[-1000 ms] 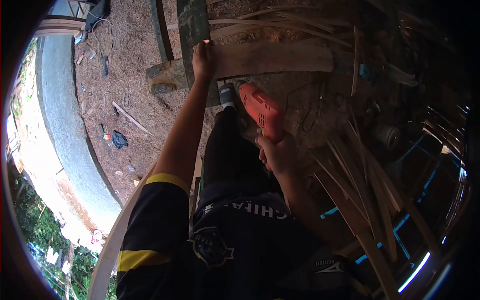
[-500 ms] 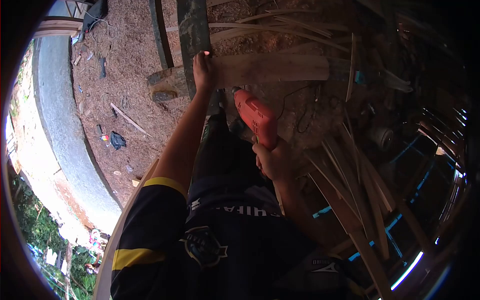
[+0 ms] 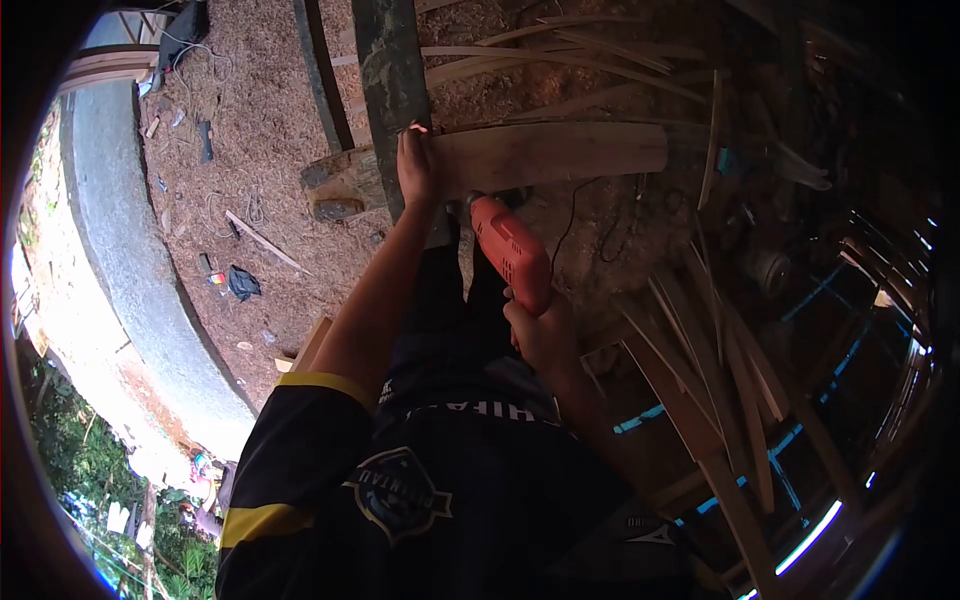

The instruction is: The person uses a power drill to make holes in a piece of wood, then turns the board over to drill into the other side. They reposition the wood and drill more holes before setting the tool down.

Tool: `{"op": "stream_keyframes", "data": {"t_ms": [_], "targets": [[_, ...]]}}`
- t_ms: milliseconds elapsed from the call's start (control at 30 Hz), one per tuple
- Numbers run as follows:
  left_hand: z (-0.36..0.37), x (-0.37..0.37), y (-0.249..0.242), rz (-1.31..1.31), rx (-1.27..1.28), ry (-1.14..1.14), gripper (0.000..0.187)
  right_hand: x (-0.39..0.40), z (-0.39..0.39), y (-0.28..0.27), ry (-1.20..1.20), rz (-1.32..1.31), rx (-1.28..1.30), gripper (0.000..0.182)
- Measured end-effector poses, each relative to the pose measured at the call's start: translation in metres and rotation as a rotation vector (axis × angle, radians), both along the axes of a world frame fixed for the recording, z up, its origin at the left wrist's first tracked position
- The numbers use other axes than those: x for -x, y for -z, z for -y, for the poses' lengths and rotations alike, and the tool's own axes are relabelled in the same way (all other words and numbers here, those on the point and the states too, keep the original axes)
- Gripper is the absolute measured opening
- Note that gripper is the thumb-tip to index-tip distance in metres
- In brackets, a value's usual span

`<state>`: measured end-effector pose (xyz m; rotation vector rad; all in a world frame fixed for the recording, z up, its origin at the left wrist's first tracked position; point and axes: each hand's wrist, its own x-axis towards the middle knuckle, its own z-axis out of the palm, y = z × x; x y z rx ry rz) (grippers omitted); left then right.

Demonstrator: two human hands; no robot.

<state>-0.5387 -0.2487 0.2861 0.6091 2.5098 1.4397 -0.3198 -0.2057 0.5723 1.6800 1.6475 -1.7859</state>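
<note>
Upper centre: left hand (image 3: 417,174) curled against long pale wooden plank (image 3: 560,153); firmness of grip indeterminable. Centre: right hand (image 3: 541,326) grasped red-orange plastic drill (image 3: 511,247).

The right hand (image 3: 541,330) holds a drill (image 3: 508,250) (orange-red, its cord trailing).

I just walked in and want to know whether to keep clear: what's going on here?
The right hand grips an orange-red power drill, its front end close to the near edge of a broad, pale wooden board. The left hand is where that board meets a dark, rough wooden plank. Whether the drill touches the board or is running, I can't tell.
</note>
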Motion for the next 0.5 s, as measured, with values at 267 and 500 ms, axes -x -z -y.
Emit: {"op": "stream_keyframes", "data": {"t_ms": [267,500], "targets": [[0.001,0.001,0.003,-0.011,0.042,0.018,0.03,-0.003,0.005,0.01,0.047,-0.062,0.032,0.019],[0.001,0.001,0.003,-0.066,0.069,0.021,0.033,0.001,0.002,0.01,0.018,-0.045,0.055,0.02]]}}
